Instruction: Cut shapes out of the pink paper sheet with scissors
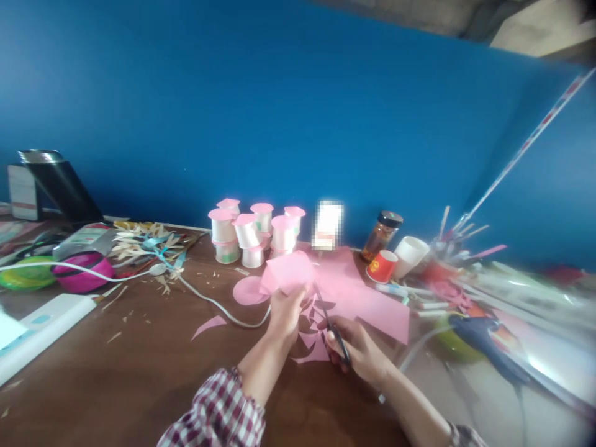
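In the middle of the head view, my left hand is closed on a piece of pink paper, held up over the table. My right hand grips black-handled scissors, whose blades point up toward that paper's right edge. Whether the blades touch the paper I cannot make out. Below and between my hands lie several pink paper scraps. A round pink paper piece rests just left of the held paper. Larger pink sheets spread out behind and to the right.
Several white paper cups with pink tops stand stacked near the blue wall. At right are a jar, a red paper cup, a white cup and a blue glue gun. A white cable crosses the brown table.
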`<act>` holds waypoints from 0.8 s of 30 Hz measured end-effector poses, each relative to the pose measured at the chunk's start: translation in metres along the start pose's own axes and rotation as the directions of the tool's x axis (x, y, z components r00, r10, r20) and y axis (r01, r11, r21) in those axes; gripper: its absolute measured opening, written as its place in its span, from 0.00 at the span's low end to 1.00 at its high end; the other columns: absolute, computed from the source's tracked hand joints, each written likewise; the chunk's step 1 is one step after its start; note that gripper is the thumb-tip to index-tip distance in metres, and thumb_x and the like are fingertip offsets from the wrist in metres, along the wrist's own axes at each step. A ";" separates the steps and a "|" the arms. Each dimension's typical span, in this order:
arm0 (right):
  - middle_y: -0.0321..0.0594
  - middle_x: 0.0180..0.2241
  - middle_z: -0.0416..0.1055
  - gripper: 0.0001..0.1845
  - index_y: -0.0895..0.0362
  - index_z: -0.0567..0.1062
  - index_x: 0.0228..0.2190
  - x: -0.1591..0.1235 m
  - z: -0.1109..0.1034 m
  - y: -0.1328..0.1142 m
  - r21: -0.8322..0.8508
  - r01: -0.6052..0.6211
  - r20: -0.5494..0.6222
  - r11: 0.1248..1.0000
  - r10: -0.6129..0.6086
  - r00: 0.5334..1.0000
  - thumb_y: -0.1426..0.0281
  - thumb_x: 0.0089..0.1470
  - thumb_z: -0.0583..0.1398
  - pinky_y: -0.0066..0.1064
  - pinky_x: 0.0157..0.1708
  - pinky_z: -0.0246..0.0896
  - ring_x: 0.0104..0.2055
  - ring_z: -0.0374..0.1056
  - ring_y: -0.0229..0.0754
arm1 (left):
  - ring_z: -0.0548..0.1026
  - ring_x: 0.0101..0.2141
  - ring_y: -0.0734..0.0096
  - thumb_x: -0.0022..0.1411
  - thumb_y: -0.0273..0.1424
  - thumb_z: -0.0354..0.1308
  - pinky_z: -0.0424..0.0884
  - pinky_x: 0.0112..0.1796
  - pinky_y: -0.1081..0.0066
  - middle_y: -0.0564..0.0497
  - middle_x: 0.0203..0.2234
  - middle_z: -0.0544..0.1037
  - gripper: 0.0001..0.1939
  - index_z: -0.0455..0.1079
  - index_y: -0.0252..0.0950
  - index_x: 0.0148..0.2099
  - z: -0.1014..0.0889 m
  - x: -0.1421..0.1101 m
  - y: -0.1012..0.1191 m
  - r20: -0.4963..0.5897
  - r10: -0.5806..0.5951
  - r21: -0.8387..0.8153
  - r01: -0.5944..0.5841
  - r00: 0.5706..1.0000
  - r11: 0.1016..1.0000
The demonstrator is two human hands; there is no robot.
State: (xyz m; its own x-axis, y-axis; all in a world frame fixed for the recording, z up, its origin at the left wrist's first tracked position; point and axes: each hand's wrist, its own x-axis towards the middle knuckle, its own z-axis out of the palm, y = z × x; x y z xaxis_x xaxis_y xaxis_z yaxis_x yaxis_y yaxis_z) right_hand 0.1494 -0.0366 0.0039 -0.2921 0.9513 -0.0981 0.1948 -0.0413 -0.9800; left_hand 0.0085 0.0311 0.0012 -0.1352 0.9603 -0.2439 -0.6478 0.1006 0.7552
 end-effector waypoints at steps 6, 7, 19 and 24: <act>0.30 0.18 0.62 0.22 0.60 0.70 0.38 -0.001 0.000 -0.001 0.020 -0.032 0.014 0.999 0.032 0.999 0.54 0.52 0.59 0.20 0.13 0.52 0.18 0.60 0.33 | 0.75 0.25 0.70 0.42 0.29 0.67 0.72 0.28 0.72 0.48 0.23 0.77 0.10 0.73 0.30 0.29 0.000 -0.001 -0.002 -0.007 0.043 0.051 -0.042 0.999 0.998; 0.30 0.18 0.62 0.22 0.60 0.70 0.38 -0.001 0.000 -0.001 0.025 -0.035 0.013 0.999 0.035 0.999 0.54 0.52 0.59 0.20 0.13 0.52 0.18 0.60 0.33 | 0.75 0.24 0.70 0.42 0.29 0.67 0.72 0.27 0.72 0.48 0.21 0.77 0.10 0.73 0.30 0.28 -0.001 -0.001 -0.003 0.005 0.054 0.068 -0.054 0.999 0.996; 0.30 0.19 0.63 0.24 0.59 0.67 0.38 0.002 -0.005 -0.004 0.104 0.023 -0.125 0.994 -0.010 0.992 0.52 0.50 0.59 0.22 0.15 0.52 0.18 0.60 0.33 | 0.75 0.23 0.65 0.42 0.35 0.67 0.64 0.17 0.75 0.45 0.21 0.77 0.13 0.74 0.32 0.30 0.002 -0.018 -0.009 0.076 -0.131 0.323 0.100 0.988 0.941; 0.29 0.19 0.61 0.21 0.58 0.67 0.37 0.002 -0.006 -0.002 0.113 0.044 -0.144 0.993 -0.027 0.989 0.53 0.51 0.59 0.23 0.16 0.52 0.18 0.59 0.32 | 0.75 0.24 0.63 0.43 0.35 0.67 0.66 0.20 0.72 0.44 0.21 0.76 0.13 0.74 0.30 0.29 0.003 -0.021 -0.011 0.118 -0.122 0.324 0.078 0.986 0.943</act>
State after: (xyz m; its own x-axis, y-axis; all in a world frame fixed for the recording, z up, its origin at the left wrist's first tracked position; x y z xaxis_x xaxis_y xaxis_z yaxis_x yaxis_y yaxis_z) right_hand 0.1541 -0.0326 0.0066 -0.1599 0.9861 -0.0453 0.0744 -0.0337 -0.9967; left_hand 0.0209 0.0108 0.0002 0.0343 0.9649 -0.2605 -0.3780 0.2538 0.8904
